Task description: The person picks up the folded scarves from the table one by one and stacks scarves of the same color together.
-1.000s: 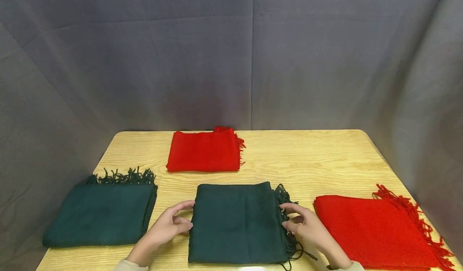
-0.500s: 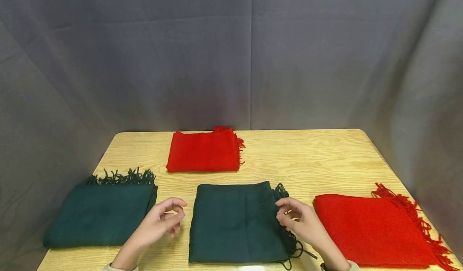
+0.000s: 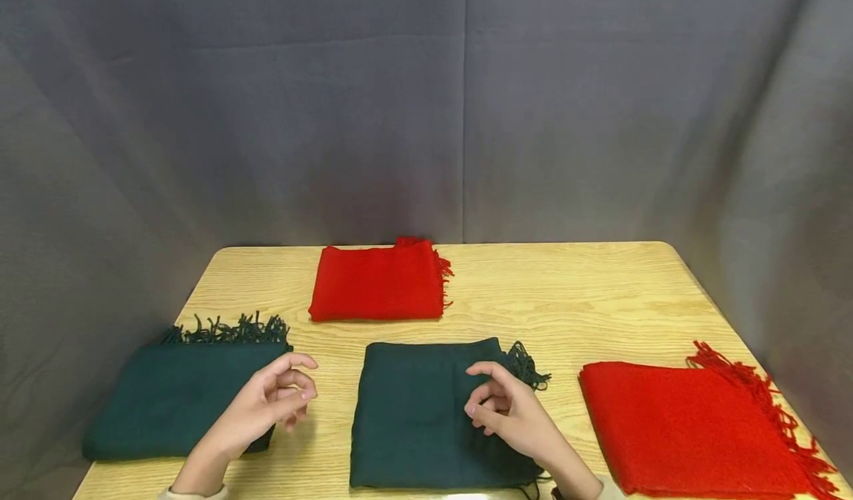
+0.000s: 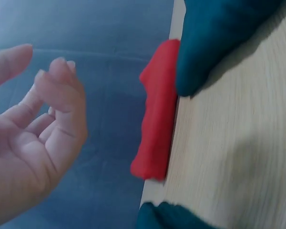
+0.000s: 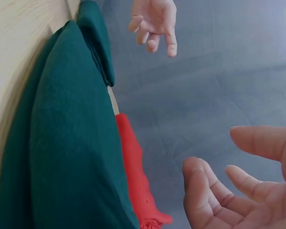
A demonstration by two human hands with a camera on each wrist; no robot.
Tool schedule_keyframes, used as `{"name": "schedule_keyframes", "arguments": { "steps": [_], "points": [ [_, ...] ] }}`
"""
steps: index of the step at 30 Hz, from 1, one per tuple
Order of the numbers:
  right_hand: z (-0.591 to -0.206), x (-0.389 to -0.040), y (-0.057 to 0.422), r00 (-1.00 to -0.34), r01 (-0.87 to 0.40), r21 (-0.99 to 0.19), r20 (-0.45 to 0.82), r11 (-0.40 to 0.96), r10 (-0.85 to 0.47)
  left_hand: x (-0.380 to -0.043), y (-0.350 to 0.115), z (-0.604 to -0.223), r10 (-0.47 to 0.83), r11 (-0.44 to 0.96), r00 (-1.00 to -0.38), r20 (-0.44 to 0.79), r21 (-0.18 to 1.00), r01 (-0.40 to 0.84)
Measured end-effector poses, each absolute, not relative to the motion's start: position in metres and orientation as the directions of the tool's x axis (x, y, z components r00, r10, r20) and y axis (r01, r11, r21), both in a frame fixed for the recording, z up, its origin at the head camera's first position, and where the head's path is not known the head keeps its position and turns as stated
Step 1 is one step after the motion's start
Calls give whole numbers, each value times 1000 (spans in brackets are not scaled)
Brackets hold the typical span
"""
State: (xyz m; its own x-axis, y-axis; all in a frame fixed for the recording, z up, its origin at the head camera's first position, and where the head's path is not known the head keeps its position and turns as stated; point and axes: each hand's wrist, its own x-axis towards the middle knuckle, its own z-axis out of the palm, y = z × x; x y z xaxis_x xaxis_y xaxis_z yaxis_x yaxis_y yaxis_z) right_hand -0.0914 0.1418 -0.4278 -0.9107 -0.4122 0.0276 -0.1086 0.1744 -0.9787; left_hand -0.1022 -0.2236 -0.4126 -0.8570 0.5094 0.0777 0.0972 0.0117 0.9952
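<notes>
A folded dark green scarf (image 3: 406, 418) with fringe on its right side lies at the front middle of the table. My right hand (image 3: 509, 411) is over that scarf's right part, fingers loosely bent and holding nothing. In the right wrist view, background shows between this hand (image 5: 238, 191) and the scarf (image 5: 71, 119). Between the middle scarf and a second folded dark green scarf (image 3: 173, 396) on the left is my left hand (image 3: 263, 404), raised over the table. Its fingers are relaxed and bare, overlapping the left scarf's right edge in the head view.
One folded red scarf (image 3: 376, 284) lies at the back, fringe to the right. Another red scarf (image 3: 686, 426) lies at the front right, its fringe along the right table edge. Grey cloth (image 3: 333, 130) hangs behind the wooden table (image 3: 566, 285) and at both sides.
Both hands have come away from the sides of the middle green scarf. The left hand has moved left, the right hand leftward over the scarf. The scarves stay in place.
</notes>
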Motion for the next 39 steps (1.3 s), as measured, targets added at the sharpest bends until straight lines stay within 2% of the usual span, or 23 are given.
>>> {"name": "schedule_keyframes", "arguments": {
  "steps": [7, 14, 18, 26, 34, 39],
  "points": [
    [-425, -97, 131, -911, -67, -985, -5, 160, -413, -107, -248, -411, 543, 70, -834, 99, 984, 163],
    [-423, -103, 113, -890, -73, -990, 9, 122, -456, -111, -280, -411, 504, 137, -864, 15, 986, 97],
    [-420, -106, 101, -886, -59, -992, 1, 112, -464, -114, -295, -413, 466, 155, -885, 11, 983, 94],
    [-390, -101, 69, -878, -36, -994, -16, 100, -478, -120, -324, -410, 410, 225, -912, 3, 969, 104],
    [-420, -119, 49, -873, -14, -997, -25, 76, -487, -127, -355, -411, 386, 325, -921, -56, 942, 79],
    [-424, -125, 34, -877, -3, -998, -31, 69, -480, -129, -372, -409, 342, 396, -934, -102, 917, 45]
  ]
}}
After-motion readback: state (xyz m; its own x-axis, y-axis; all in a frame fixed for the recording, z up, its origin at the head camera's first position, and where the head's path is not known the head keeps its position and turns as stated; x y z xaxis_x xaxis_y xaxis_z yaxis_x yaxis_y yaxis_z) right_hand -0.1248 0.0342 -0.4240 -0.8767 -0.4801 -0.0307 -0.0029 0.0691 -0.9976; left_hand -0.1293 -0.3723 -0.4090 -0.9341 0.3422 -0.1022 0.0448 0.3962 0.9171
